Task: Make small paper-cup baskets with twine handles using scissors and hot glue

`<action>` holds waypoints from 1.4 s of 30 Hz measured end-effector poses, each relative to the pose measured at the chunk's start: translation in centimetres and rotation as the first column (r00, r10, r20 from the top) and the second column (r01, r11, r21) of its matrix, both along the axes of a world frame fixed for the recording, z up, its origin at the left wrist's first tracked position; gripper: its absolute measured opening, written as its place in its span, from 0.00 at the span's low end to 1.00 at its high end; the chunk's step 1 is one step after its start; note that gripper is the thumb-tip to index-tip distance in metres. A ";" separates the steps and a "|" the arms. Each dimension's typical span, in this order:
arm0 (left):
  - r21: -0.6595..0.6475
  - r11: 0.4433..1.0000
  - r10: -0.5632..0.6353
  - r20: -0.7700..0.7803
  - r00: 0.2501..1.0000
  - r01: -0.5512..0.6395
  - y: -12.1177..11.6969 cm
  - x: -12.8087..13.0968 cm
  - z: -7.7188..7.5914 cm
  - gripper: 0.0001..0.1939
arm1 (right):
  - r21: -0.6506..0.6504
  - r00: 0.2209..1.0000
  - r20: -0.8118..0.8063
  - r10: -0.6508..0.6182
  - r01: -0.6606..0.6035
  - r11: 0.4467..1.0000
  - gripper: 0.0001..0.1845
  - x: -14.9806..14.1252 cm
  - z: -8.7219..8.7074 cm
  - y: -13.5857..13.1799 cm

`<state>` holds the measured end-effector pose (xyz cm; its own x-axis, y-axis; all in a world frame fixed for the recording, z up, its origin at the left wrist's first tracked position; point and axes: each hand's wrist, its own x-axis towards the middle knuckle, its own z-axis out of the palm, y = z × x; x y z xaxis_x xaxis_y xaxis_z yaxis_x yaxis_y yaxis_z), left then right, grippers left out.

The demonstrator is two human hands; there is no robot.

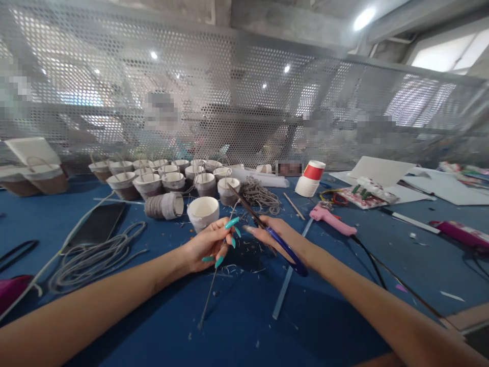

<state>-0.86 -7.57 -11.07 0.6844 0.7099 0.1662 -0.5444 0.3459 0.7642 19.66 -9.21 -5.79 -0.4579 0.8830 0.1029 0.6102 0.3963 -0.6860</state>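
Between the fingertips of my left hand [214, 243] is a thin grey cord [208, 298], its lower end hanging toward the table. My right hand [284, 237] grips a pair of scissors with blue handles [280, 242]. The dark blades point up and left, near the upper part of the cord; whether they touch it I cannot tell. Just behind my left hand stands a cup wrapped in pale cord [203, 211]. Another wrapped cup [164, 205] lies on its side to the left.
Several small cups with cord handles [147, 184] stand at the back left. A tangle of grey cord [260, 194], a red and white paper cup stack [310, 178] and a pink glue gun [332, 220] lie rightward. Coiled cord [99, 260] and a dark phone [98, 224] are left.
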 end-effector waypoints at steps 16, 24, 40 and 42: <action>-0.002 1.000 -0.024 -0.001 1.000 0.024 0.1 0.2 0.0 0.06 | 0.040 0.999 0.030 -0.027 0.026 0.999 0.18 -0.1 -0.5 0.3; 0.006 1.000 -0.020 -0.013 1.000 0.020 0.1 0.0 -0.2 0.06 | 0.017 0.998 0.044 -0.048 0.048 0.999 0.19 -0.2 -0.3 0.2; 0.010 1.000 -0.017 -0.024 1.000 0.018 0.2 0.1 -0.1 0.06 | 0.056 0.997 0.056 -0.056 0.053 0.997 0.18 -0.2 -0.6 0.3; 0.007 1.000 -0.011 -0.024 1.000 0.011 0.2 0.1 -0.1 0.06 | 0.045 0.997 0.046 -0.056 0.054 0.998 0.18 -0.2 -0.7 0.3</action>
<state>-0.74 -7.41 -11.20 0.6963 0.7009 0.1547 -0.5216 0.3461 0.7798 19.47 -8.95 -6.48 -0.4136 0.9024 0.1212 0.6634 0.3899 -0.6387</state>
